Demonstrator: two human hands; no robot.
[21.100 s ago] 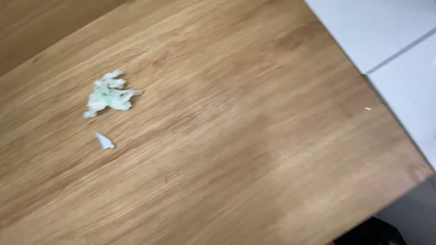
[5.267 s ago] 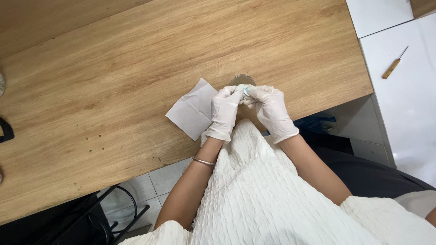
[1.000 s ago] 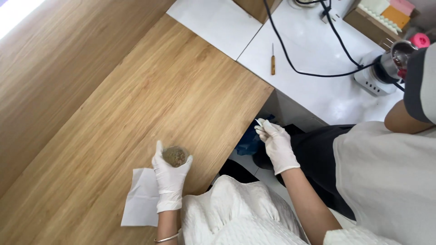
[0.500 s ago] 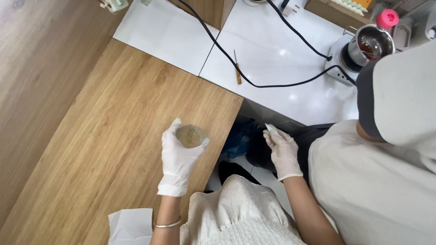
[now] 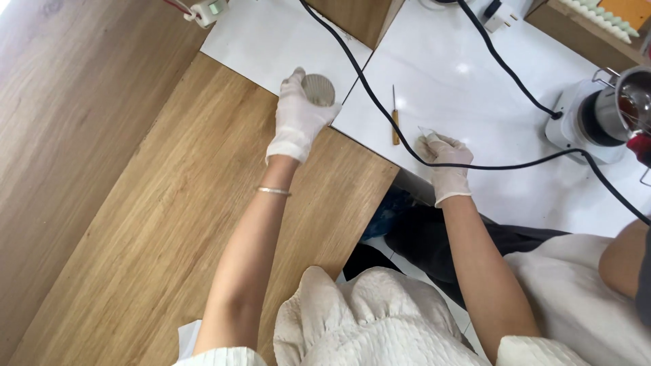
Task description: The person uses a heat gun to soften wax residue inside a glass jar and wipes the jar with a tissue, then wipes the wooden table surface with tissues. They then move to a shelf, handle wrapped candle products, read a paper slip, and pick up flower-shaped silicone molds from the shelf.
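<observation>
- Left hand [image 5: 298, 116] in a thin, wrinkled white glove, upper middle of the frame; fingers curled around a small round ribbed cup [image 5: 318, 89], pale and matte, held over the seam where wood meets white surface (contents not readable from this angle).
- Thin metal bangle [image 5: 273, 191] on the bare left wrist, just below the glove cuff.
- Right hand [image 5: 446, 160] also gloved, right of centre; fingertips pinched on a small clear scrap [image 5: 426, 131], thin and glossy, resting low on the white surface.
- Wooden table [image 5: 135, 203] filling the left half: warm oak tone, long straight grain, matte finish, square corner near centre.
- White countertop [image 5: 461, 74] across the upper right: smooth, glossy, faintly veined like marble, in flat rectangular slabs.
- Small tool with an orange-brown wooden handle and thin metal shaft [image 5: 395, 118], lying upright in the picture between the two hands, just left of the right hand.
- Thick black rubber cable [image 5: 380, 102] running from the top edge down past the tool and under the right hand's fingers, then off to the right.
- White base with a shiny steel pot [image 5: 627, 102] at the far right edge; dark reddish content inside (kind unclear).
- Cream quilted garment [image 5: 366, 318], puffy and crinkled, at the bottom centre.
- Another person's pale sleeve and bare arm [image 5: 610, 271] at the lower right.
</observation>
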